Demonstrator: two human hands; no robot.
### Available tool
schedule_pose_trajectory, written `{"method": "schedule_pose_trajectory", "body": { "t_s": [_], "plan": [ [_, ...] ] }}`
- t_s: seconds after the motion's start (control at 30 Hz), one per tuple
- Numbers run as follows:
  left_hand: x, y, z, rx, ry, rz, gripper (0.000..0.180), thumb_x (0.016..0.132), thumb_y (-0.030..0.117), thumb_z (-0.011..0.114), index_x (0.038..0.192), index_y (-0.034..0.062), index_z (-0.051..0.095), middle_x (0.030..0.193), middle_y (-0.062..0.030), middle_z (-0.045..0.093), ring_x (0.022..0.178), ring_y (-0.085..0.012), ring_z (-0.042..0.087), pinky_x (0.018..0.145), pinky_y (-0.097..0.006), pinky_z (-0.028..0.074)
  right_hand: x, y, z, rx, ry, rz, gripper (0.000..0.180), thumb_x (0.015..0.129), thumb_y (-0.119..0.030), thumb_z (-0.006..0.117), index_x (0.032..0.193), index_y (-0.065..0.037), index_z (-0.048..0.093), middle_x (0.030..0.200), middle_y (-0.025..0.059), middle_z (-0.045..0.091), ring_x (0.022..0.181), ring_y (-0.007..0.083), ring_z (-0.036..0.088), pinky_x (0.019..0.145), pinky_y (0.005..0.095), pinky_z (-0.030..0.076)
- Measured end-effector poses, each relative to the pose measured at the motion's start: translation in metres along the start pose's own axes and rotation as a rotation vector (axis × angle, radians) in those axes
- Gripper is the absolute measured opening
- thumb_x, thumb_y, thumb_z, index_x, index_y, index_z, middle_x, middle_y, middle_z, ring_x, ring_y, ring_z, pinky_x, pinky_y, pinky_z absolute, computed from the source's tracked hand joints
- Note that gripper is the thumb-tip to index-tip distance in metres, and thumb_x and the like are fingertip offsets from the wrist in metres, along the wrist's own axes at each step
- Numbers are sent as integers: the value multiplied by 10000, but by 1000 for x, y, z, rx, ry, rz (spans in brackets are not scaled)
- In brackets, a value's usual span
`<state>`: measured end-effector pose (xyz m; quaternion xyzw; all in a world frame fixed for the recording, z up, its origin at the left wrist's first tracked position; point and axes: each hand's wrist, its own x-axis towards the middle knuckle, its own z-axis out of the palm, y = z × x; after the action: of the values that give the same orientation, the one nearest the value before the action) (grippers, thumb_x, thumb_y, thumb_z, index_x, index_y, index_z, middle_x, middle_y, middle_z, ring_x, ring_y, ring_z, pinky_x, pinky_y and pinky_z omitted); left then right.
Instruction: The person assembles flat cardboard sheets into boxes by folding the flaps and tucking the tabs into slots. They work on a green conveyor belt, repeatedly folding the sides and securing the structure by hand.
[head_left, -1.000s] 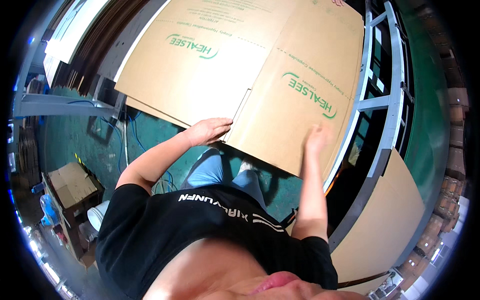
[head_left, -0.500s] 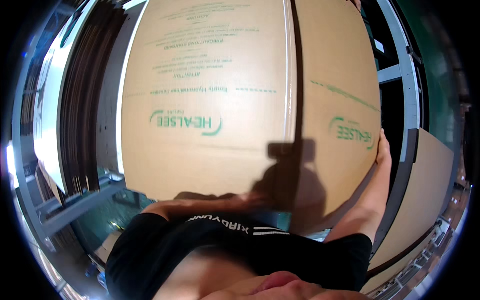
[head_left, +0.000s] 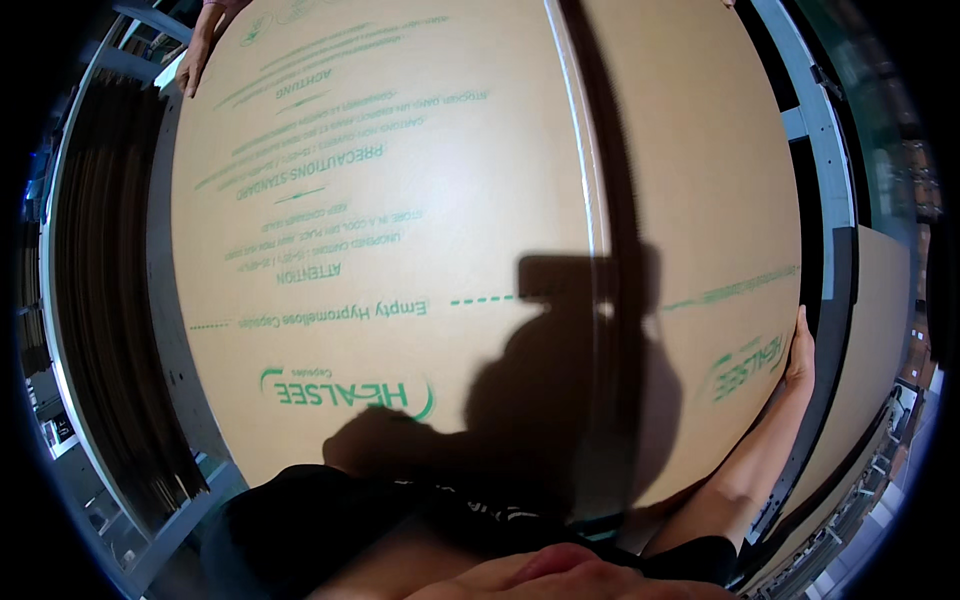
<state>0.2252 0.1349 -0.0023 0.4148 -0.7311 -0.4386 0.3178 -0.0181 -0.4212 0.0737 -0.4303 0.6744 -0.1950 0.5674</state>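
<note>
A broad sheet of tan corrugated cardboard printed in green [head_left: 300,220] spread before a person in a black fabric T-shirt [head_left: 290,530], its near edge close to the shirt. A pale-edged straight seam [head_left: 577,130] and a dark strip beside it ran lengthwise down the sheet's smooth, faintly shiny face. The person's bare right hand [head_left: 800,350] lay against the sheet's right edge, fingers pointing away from the body (whether they curled tight beneath the board could not be told). The left hand was out of sight, its grip impossible to tell. Along the far part of the sheet's left edge was a co-worker's bare hand [head_left: 192,70]. Beyond that edge stood a tight row of dark brown, rough-edged boards [head_left: 110,280]; beyond the right edge ran a grey metal frame [head_left: 828,160] and a plain tan panel [head_left: 875,310]. A soft-edged shadow [head_left: 560,400] darkened the sheet's near part.
</note>
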Motion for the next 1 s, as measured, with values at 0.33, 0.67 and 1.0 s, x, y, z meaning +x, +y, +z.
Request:
{"method": "schedule_pose_trajectory", "body": {
  "t_s": [0.33, 0.67, 1.0],
  "plan": [
    [-1, 1, -3, -33, -33, -22, 495, 895, 220, 560, 1341, 18, 485, 1315, -186, 509, 1234, -322, 484, 1062, -453, 390, -14, -10, 2, -161, 126, -91, 624, 992, -533, 425, 1279, -4, 588, 1232, 103, 631, 1091, 196, 596, 941, 313, 458],
    [-3, 8, 2, -32, -34, -39, 473, 913, 223, 548, 1339, 28, 489, 1300, -180, 515, 1233, -317, 483, 1061, -454, 388, -14, -9, -11, -230, 114, -119, 632, 992, -530, 427, 1311, -2, 563, 1283, 103, 606, 1146, 206, 569, 987, 320, 426],
    [1, 11, 9, -35, -37, -50, 450, 931, 227, 536, 1338, 37, 493, 1285, -173, 521, 1232, -312, 481, 1060, -454, 385, -21, -11, -6, -304, 105, -235, 655, 996, -543, 409, 1252, 28, 601, 1173, 107, 662, 1033, 211, 621, 911, 338, 466]
  ]
}}
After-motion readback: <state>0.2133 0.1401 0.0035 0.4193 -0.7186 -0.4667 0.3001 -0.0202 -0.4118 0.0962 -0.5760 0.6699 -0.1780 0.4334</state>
